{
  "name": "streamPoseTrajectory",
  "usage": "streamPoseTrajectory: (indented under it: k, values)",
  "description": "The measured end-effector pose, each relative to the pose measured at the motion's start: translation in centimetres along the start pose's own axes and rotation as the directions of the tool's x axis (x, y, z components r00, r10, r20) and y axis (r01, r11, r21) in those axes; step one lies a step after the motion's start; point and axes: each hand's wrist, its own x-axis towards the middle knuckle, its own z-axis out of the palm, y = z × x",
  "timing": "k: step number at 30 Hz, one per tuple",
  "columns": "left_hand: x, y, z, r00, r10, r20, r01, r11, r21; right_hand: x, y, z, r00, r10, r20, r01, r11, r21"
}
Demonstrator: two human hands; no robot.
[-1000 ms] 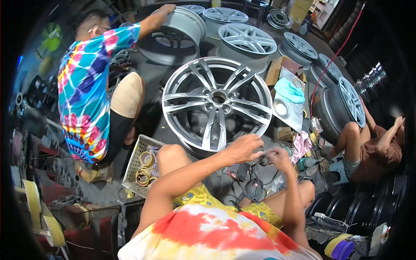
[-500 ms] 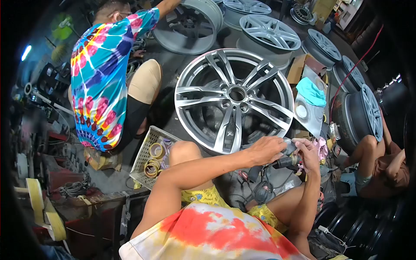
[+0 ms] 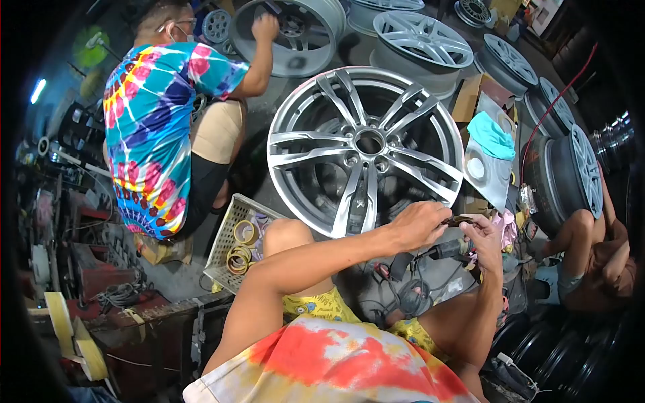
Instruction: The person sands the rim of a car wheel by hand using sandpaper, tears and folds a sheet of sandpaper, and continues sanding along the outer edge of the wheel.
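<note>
My left hand [image 3: 420,225] and my right hand [image 3: 484,240] meet over the near right edge of a silver alloy wheel rim [image 3: 361,195]. Between their fingertips they pinch a small thin dark piece [image 3: 461,219], possibly sandpaper; its kind is not clear. The rim lies face up before my knees, its paired spokes spread around a centre hole. Below my hands, a dark power tool [image 3: 445,250] with a cord lies on the floor, partly hidden by my right hand.
A plastic crate [image 3: 222,252] with tape rolls stands by my left knee. A co-worker in a tie-dye shirt [image 3: 151,134] crouches at the left, one hand at another rim [image 3: 316,57]. More rims [image 3: 423,40] line the back. At right are a cardboard box [image 3: 470,94], a turquoise cloth [image 3: 490,136] and another person [image 3: 594,262].
The thin piece has turned from its grey face to a dark edge-on view, and my hands have shifted slightly. The co-worker's arm has come down and bent before the rim.
</note>
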Motion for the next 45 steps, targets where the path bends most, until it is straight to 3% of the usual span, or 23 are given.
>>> streamPoseTrajectory:
  k: [6,11,14,21,40,42,43,45]
  values:
    - [0.3,0.0,-0.4,0.999,0.018,-0.046,-0.018,1.000,0.014,-0.1,0.6,0.0,1.000,0.002,0.003,-0.002,1.000,-0.011]
    - [0.3,0.6,-1.2,0.995,-0.092,0.039,0.096,0.987,-0.130,-0.7,1.1,-0.1,0.998,0.021,0.056,-0.020,1.000,-0.018]
    - [0.2,1.2,-1.5,0.984,-0.131,0.116,0.146,0.981,-0.127,-1.4,0.0,0.5,0.998,0.020,0.064,-0.018,0.999,-0.041]
    - [-0.8,1.6,-0.9,0.992,-0.076,0.102,0.086,0.992,-0.096,-2.5,0.2,0.5,0.998,0.035,0.051,-0.028,0.992,-0.126]
    - [-0.1,1.2,-0.2,0.997,-0.044,0.071,0.052,0.991,-0.124,-1.7,1.7,-0.3,0.997,0.042,0.064,-0.034,0.991,-0.133]
    - [-0.2,1.2,-0.2,0.997,-0.036,0.063,0.045,0.990,-0.136,-1.6,1.8,-0.3,0.991,-0.118,0.061,0.131,0.947,-0.294]
    - [-0.2,1.3,-0.2,0.997,-0.041,0.066,0.052,0.985,-0.162,-1.6,1.9,-0.2,0.991,-0.119,0.060,0.131,0.947,-0.295]
    - [-0.2,1.5,-0.2,0.996,-0.045,0.071,0.058,0.981,-0.187,-1.6,2.1,0.2,0.991,-0.080,0.108,0.088,0.994,-0.068]
